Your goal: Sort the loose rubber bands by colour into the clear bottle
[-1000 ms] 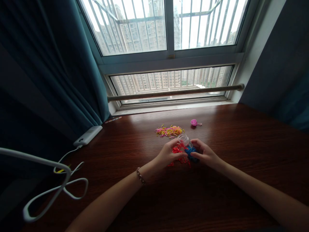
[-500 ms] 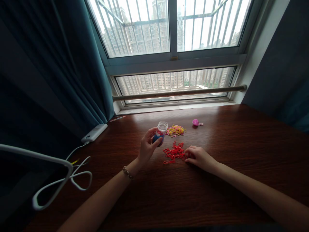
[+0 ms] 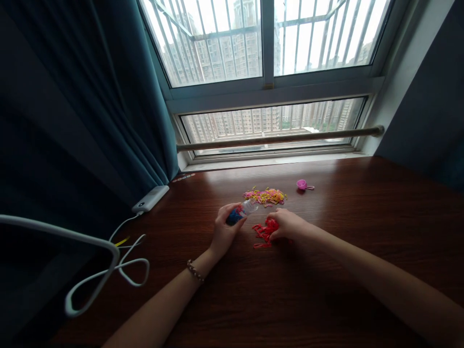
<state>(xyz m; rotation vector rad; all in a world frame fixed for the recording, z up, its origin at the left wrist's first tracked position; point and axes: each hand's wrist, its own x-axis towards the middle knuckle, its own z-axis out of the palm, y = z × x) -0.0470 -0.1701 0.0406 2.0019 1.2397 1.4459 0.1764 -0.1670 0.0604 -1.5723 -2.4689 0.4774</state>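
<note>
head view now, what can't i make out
In the head view:
Jar: lower end partly covered by the left hand.
Red pile: partly hidden by the right hand.
Yellow-pink pile: pieces too small to count.
White cable: cut off by the left edge.

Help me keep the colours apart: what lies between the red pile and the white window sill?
In the head view, the yellow-and-pink pile lies between the red pile and the white window sill.

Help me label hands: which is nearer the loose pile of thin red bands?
Right. The right hand touches the red pile from the right; the left hand is apart, on its left, holding a clear cylindrical jar.
</note>
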